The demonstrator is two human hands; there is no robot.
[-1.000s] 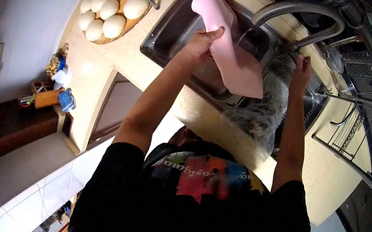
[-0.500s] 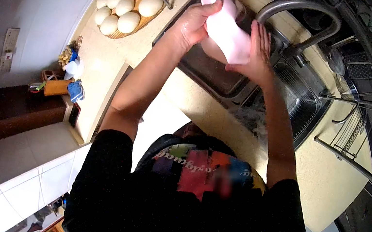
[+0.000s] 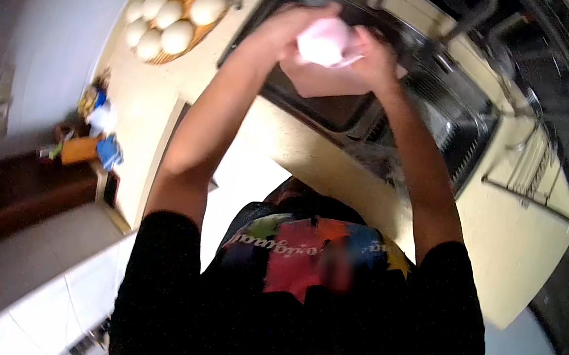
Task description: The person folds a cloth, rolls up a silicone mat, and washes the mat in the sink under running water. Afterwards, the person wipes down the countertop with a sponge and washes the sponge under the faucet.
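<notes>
Sink [image 3: 336,115]: one pink sheet [image 3: 325,45] held above it

The left hand [image 3: 293,27] has its fingers closed around the sheet's left side; the right hand [image 3: 379,59] meets its right side — motion blur means I cannot tell whether those fingers grip. Behind the sink stands one faucet [image 3: 466,27], its arch cut off by the picture's top edge. Left of the sink, one tray [image 3: 200,32] bears ten visible white balls [image 3: 168,14] — the tray's far end is hidden.
</notes>
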